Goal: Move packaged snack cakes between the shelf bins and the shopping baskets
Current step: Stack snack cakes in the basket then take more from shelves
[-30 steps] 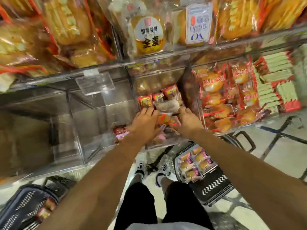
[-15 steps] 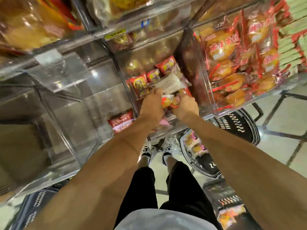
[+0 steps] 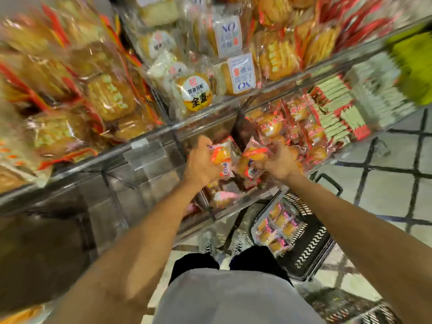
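Raised clear of the clear shelf bin (image 3: 233,202) since before: left hand (image 3: 202,163) and right hand (image 3: 279,163), fingers curled, each gripping snack cake packets (image 3: 221,154).

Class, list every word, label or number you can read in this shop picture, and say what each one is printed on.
"全麦": round label on a wrapped cake on the upper shelf.
"VO": white label, upside down, on a wrapped cake beside it.
Red packs in the right bin: characters too blurred.
Packs in the left hand and right hand: unreadable.

Single head-worn wide-angle view, angled forward and down, close above shelf bins (image 3: 149,174).
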